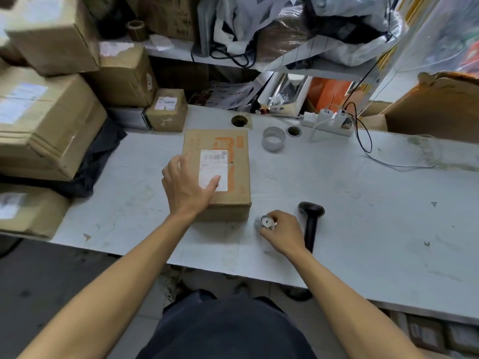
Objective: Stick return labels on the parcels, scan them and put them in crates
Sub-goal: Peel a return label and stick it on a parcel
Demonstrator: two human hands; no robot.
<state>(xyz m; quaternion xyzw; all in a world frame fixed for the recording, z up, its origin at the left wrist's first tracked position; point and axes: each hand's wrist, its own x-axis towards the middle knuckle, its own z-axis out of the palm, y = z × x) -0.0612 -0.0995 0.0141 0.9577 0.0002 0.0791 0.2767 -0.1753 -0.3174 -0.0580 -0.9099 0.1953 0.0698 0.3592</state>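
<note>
The parcel (216,174) lies flat on the grey counter (363,203) at centre frame. The left hand (185,186) rests on it, fingers spread, thumb pressing the white return label (213,170). Lower centre, the right hand (281,233) has its fingers curled round a small label roll (265,222). Just right of that hand lies a black scanner (311,221). A tape ring (273,139) and power strip (328,123) sit beyond the parcel; stacked cardboard boxes (46,120) crowd the left of the frame.

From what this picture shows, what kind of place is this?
Probably a parcel handling or returns room. Labelled cardboard boxes are stacked beside a worktable, a barcode scanner lies on it, and the left hand presses a shipping label onto a parcel.
</note>
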